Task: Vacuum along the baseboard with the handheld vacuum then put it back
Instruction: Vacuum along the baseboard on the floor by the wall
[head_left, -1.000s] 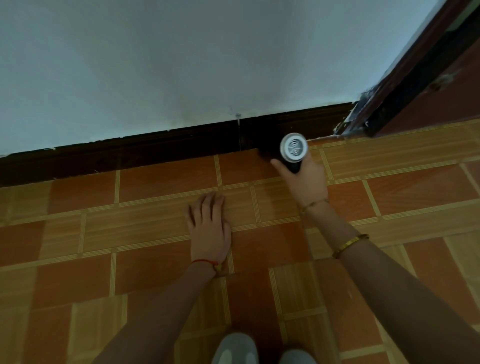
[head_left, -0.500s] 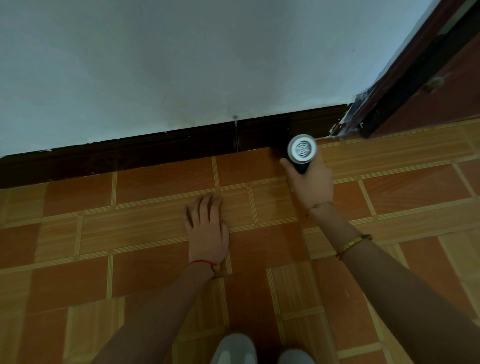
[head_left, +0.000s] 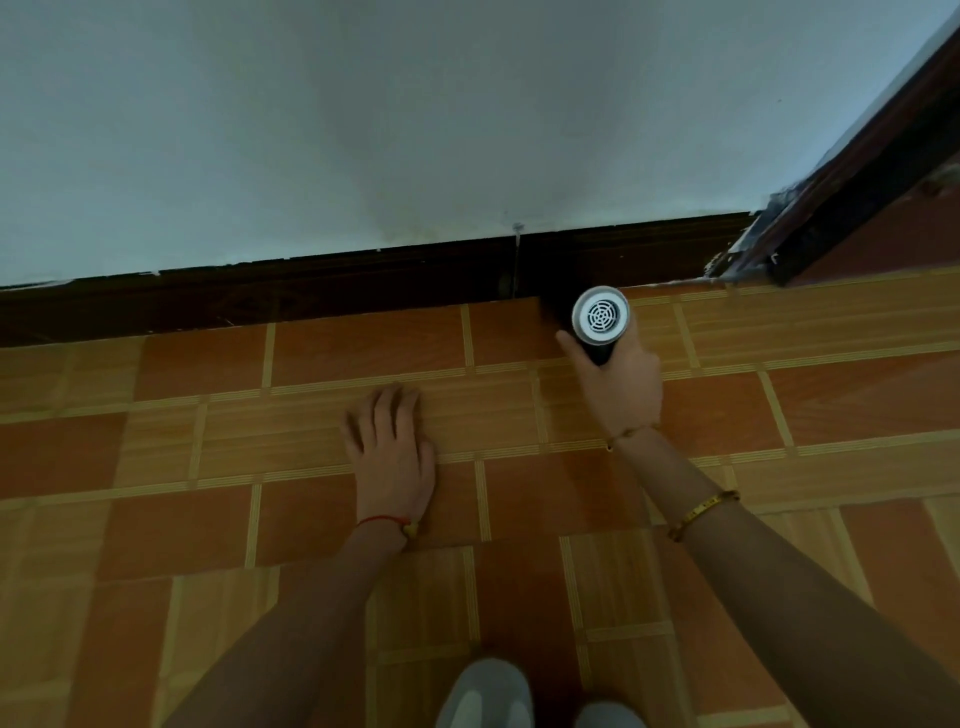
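My right hand (head_left: 621, 387) grips the black handheld vacuum (head_left: 600, 317), whose round white vented rear cap faces the camera. Its nose points at the dark brown baseboard (head_left: 311, 291) and is hidden in shadow behind the body. The vacuum sits close to where the baseboard meets the floor, right of a vertical seam in the baseboard. My left hand (head_left: 389, 452) lies flat on the orange tiled floor (head_left: 208, 467), fingers straight, holding nothing, left of the vacuum.
A pale wall (head_left: 415, 130) rises above the baseboard. A dark door frame (head_left: 857, 182) slants up at the far right, where the baseboard ends. My grey shoes (head_left: 488, 696) show at the bottom edge.
My right hand has slid the vacuum rightward along the baseboard, nearer the door frame. My left hand has stayed flat on the floor.
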